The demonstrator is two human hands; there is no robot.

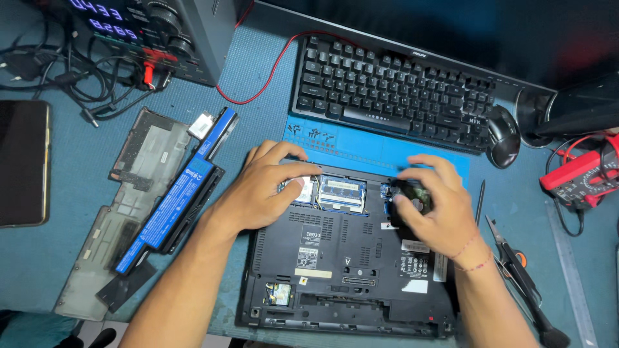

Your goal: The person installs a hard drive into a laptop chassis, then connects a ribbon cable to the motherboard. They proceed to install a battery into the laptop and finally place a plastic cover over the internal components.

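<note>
**Both hands in the open belly of the laptop**

My right hand (433, 203) has its grip narrowed around a small dark rectangular drive with a metal face (412, 198), fingers over its far edge and thumb at its near edge; the drive sits in the right bay of the upturned black plastic laptop (335, 264), directly under my palm, so it lies below and slightly left of the grip; I cannot tell its long axis, since my fingers hide most of it. My left hand (261, 193) lies flat, fingers spread and closed on nothing, the fingertips pressing on the laptop's far edge beside the green memory modules (342, 193); it is the farther hand from the drive, with the memory bay between the two.

The open laptop base holds the memory modules in its middle compartment, a small card under my left fingertips, and the drive at right; the battery slot along its near side looks vacant. On the blue-green tabletop (71, 251), well left of the laptop, lies the long blue and black battery pack (174, 200) across a grey plastic cover panel (138, 154); beyond the laptop sits a black keyboard (393, 90); scissors with dark handles (516, 258) rest just right of my wrist.
</note>
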